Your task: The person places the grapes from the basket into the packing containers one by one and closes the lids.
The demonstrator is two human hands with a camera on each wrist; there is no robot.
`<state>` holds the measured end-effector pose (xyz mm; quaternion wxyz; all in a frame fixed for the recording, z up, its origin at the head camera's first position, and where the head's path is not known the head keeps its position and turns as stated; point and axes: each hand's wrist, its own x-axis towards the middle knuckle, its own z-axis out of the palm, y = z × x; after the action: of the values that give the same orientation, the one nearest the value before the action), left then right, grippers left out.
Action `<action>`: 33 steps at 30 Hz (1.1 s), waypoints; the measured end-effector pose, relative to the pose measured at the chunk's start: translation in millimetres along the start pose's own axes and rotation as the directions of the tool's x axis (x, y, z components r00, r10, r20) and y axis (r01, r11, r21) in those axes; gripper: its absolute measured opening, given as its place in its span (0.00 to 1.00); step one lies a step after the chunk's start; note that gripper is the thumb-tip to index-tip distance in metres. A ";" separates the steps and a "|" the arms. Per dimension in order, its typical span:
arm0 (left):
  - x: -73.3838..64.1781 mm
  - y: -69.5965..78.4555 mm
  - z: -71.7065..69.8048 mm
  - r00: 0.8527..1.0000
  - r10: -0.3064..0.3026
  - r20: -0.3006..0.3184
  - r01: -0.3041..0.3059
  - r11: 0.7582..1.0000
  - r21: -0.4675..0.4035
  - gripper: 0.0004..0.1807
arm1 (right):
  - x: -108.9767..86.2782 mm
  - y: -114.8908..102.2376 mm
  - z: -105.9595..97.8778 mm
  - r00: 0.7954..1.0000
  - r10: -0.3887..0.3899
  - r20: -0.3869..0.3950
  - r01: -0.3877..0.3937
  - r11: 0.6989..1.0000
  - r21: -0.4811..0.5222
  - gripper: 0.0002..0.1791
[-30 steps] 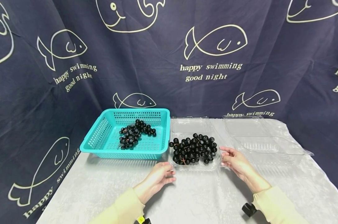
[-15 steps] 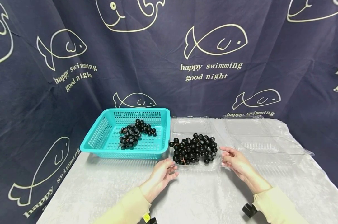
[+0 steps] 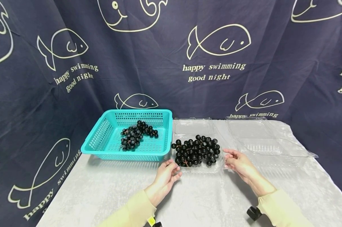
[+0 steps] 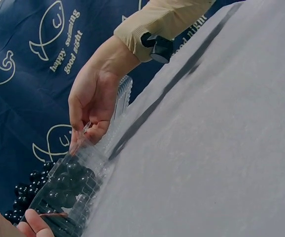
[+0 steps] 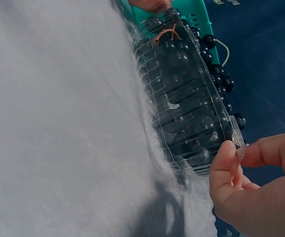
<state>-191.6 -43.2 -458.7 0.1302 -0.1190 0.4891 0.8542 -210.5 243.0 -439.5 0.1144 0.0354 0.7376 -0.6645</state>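
Note:
Dark grapes [image 3: 197, 151] fill the base of a clear plastic clamshell container [image 3: 193, 169], whose lid [image 3: 192, 127] lies folded back behind it. At the near left corner, my left hand [image 3: 165, 176] pinches the rim between thumb and fingers. On the opposite side my right hand [image 3: 240, 165] pinches the rim tab; the right wrist view shows thumb and forefinger [image 5: 266, 150] on either side of it. A brown stem [image 5: 166, 33] shows through the near wall. Some grapes rise above the rim.
To the left stands a turquoise plastic basket [image 3: 125, 156] with more bunches of grapes [image 3: 132, 135] inside. A second clear container [image 3: 273, 148], lid open, sits on the right. A patterned dark blue curtain [image 3: 171, 63] hangs behind the pale table [image 3: 199, 201].
My left hand has moved up and right to the container's near left corner and taken hold of its rim. The right hand keeps its grip; container and grapes stay put.

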 end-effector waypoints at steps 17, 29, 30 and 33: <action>0.3 -0.6 1.6 1.000 0.004 -0.018 -0.004 1.000 0.003 0.15 | -4.9 -9.9 -3.4 0.999 -0.023 0.032 0.027 0.992 -0.121 0.36; 0.1 -0.8 2.5 1.000 0.002 -0.030 -0.002 1.000 -0.006 0.17 | -18.0 -25.9 -4.1 0.997 -0.078 0.021 0.080 0.902 -0.424 0.34; -0.1 -0.8 2.4 1.000 0.002 -0.030 -0.002 1.000 -0.006 0.17 | -19.0 -27.2 -4.1 0.996 -0.082 0.023 0.084 0.893 -0.441 0.34; -1.0 -0.8 2.1 1.000 0.004 -0.030 -0.004 1.000 -0.006 0.17 | -21.4 -31.4 -4.1 0.995 -0.093 0.032 0.097 0.875 -0.474 0.34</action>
<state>-190.6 -41.1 -457.9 0.1209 -0.1313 0.4885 0.8541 -196.6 245.5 -404.0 0.0902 -0.0327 0.8782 -0.4686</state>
